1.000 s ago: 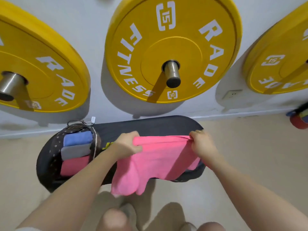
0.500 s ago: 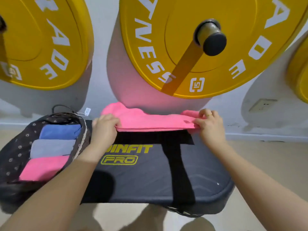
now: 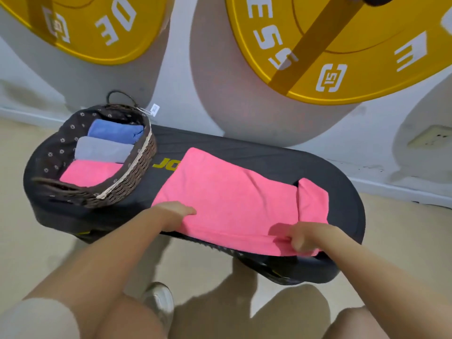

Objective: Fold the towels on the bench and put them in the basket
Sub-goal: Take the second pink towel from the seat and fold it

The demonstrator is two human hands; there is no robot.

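Gripping the pink towel point(image 3: 230, 196) on the bench point(image 3: 342, 172): both hands, near edge

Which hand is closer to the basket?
Left. The left hand holds the towel's near corner just beside the basket; the right hand grips the far corner.
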